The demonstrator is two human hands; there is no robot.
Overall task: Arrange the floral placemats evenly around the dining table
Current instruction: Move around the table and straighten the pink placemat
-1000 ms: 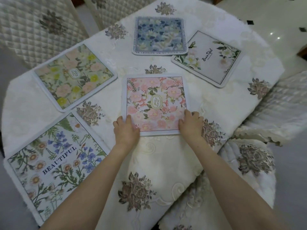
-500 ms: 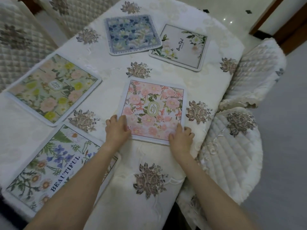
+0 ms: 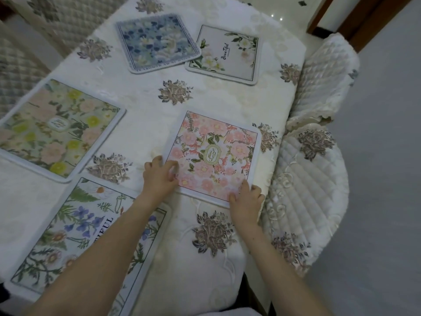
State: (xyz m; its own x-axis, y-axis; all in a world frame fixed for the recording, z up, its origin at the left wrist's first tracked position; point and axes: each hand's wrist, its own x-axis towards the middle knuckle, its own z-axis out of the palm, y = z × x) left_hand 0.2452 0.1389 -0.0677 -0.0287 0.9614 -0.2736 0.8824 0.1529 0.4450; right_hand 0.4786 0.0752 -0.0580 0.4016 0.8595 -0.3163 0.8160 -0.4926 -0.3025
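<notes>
Head cam, looking down on dining table point(image 3: 148, 124) w/ white embroidered cloth. I count five floral placemats on it.

Pink mat point(image 3: 214, 156) sits near-right, rotated a bit vs. table edge, its right corner close to the right rim and partly over an embroidered flower motif point(image 3: 268, 136). Left hand point(image 3: 159, 176) is at the mat's near-left corner: fingers curled, thumb on top of the print, fingertips look tucked at or under the edge, though blur makes that hard to confirm. Right hand point(image 3: 247, 201) is on the near-right corner, fingers bent, tips pressing the white border. Both hands in contact w/ the mat; mat lies flat on the cloth as far as I see.

Other mats:
- yellow/peach mat point(image 3: 57, 128), left side, angled.
- "BEAUTIFUL" wildflower mat point(image 3: 68, 236), near-left, partly hidden under my left forearm.
- blue mat point(image 3: 157, 43), far centre.
- white-flower mat point(image 3: 227, 54), far right; corner just beside the blue one, poss. touching.

Quilted chair point(image 3: 314, 179) tucked at right of table; another quilted chair back point(image 3: 68, 21) at far left.
</notes>
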